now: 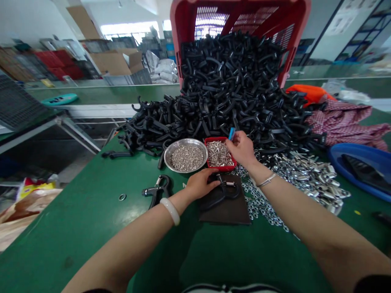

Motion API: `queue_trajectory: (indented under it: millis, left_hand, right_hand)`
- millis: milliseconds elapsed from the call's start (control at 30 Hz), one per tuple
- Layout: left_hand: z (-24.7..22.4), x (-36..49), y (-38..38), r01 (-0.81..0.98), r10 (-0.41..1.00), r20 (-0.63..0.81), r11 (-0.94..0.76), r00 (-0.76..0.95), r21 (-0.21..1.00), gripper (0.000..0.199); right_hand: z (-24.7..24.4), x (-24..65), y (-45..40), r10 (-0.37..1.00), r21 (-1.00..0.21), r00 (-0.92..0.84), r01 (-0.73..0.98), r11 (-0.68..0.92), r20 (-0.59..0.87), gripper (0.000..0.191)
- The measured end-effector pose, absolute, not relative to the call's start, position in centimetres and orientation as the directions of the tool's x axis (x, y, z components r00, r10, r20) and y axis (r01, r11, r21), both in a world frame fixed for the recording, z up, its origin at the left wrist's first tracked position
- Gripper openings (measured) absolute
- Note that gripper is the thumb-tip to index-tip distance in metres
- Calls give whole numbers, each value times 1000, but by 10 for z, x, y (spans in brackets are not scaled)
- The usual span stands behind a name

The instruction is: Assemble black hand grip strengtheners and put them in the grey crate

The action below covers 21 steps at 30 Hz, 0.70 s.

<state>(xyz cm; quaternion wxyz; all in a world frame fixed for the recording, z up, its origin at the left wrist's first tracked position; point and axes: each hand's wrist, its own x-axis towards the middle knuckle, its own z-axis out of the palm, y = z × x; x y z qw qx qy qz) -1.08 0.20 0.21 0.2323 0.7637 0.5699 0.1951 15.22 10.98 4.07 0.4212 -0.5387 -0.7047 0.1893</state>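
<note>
Lying at six o'clock from the right hand (pixel 242 149), whose pinch cannot be determined, the black spring grip (pixel 225 194) extends toward eight o'clock, nearer the left hand (pixel 199 185), whose parted fingers touch it.

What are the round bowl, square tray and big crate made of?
Round bowl: thin metal, probably stainless steel; silvery, shiny rim.
Square tray: likely molded plastic; solid, even red, smooth rim.
Big crate: likely rigid plastic; red throughout, slotted walls, slight sheen. Exact plastics can't be told by look.
</note>
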Motion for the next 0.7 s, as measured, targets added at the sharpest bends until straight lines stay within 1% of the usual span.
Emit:
queue_trajectory:
  millis: [100,167,200,267,367,433,533,700]
  left_hand:
    - [-1,-11,1,776,961,52,-252,273,578,49]
    - [-3,-11,0,776,959,74,-266,275,572,49]
    - [-4,-11,0,779,958,82,-271,274,566,49]
    - [-6,-10,0,785,959,87,-272,270,557,48]
    - [-6,-10,0,783,959,80,-269,272,561,48]
    - [-6,-10,0,778,959,79,-268,272,568,47]
    - [-6,-9,0,782,963,79,-255,257,569,46]
    - [-4,-8,0,785,967,66,-238,246,572,47]
  right_hand:
    - [42,164,69,950,-880,-65,360,309,307,27]
    - [36,169,39,956,-925,-93,240,294,280,28]
    - [31,171,27,957,-935,-115,210,286,267,29]
    - [19,174,9,961,-937,-130,221,270,246,31]
    - [2,177,0,956,-905,-90,307,294,280,28]
    - [-6,178,1,949,-911,-84,265,315,304,24]
    - [-12,178,1,959,-952,-87,124,279,270,25]
    - [-14,176,-3,966,-961,-36,98,259,257,27]
